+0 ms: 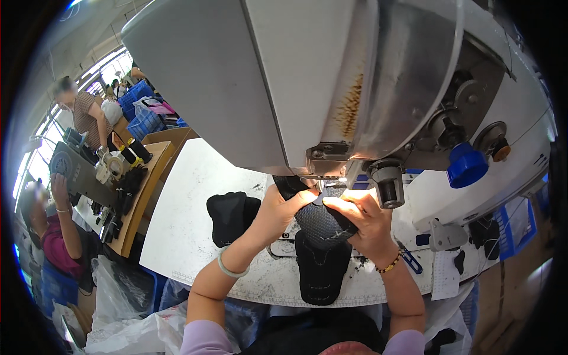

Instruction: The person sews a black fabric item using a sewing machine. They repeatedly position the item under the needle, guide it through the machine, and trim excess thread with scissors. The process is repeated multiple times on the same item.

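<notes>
Under the head of a large grey sewing machine [236, 77], both my hands hold a black textured fabric piece [324, 228], which looks like part of a shoe upper. My left hand [277, 212] pinches its left edge close to the lit needle area. From the other side, my right hand [368, 222] grips it, thumb on top near the needle. The needle tip itself is hard to make out. Another black shaped piece [322, 275] lies on the white table [177, 219] just below. Left of my left hand rests a small pile of black pieces [229, 218].
A blue cutter [409, 259] lies beside my right wrist. Further right are a white paper strip [445, 275], black scraps [484, 234] and a blue crate [516, 228]. At left, a co-worker [56, 236] sits at another machine [80, 171]; plastic bags [136, 331] hang below the table.
</notes>
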The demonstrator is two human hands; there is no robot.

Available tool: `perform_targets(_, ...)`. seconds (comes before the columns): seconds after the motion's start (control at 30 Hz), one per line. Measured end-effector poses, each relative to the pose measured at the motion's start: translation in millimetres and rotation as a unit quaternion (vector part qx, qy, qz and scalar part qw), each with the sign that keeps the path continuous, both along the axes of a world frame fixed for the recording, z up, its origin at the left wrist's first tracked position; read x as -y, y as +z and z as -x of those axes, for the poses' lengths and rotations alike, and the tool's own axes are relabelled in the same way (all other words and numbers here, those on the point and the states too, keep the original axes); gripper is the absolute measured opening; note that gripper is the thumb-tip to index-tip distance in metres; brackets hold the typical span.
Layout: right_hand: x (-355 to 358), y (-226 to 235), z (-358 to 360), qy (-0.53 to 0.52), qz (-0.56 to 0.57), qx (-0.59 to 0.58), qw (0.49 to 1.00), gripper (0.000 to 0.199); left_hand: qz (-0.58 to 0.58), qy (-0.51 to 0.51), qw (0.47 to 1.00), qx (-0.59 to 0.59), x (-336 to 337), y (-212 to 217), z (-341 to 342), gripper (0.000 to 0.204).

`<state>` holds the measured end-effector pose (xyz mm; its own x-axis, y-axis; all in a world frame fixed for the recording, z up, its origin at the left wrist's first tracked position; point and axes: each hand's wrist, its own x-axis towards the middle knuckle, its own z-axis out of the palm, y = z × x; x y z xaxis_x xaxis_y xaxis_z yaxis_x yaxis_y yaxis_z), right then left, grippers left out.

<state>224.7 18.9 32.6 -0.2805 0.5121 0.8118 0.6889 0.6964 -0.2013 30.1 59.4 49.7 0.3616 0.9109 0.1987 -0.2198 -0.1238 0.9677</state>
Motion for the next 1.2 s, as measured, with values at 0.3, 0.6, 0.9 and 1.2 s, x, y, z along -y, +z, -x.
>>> perform_targets(0.3, 4.6, -0.1, 11.2, -0.063, -0.028, 0.038, 0.997, 0.048, 0.06, -0.025, 0.994, 0.084, -11.9, 0.7, -0.3, 0.016)
perform_targets(0.6, 2.0, -7.4, 6.1, -0.078, -0.114, 0.037, 0.99, 0.032, 0.051, -0.012, 0.994, 0.092, -8.2, -3.5, -1.0, 0.017)
perform_targets(0.9, 3.8, -8.0, 1.0, -0.059, -0.082, 0.048, 0.994, 0.045, 0.029, -0.015, 0.994, 0.108, -10.5, -13.1, 0.9, 0.017)
perform_targets(1.2, -3.7, -13.2, -10.4, -0.073, -0.096, 0.027, 0.992, 0.04, -0.002, 0.041, 0.999, 0.036, -2.3, -12.8, -3.3, 0.015)
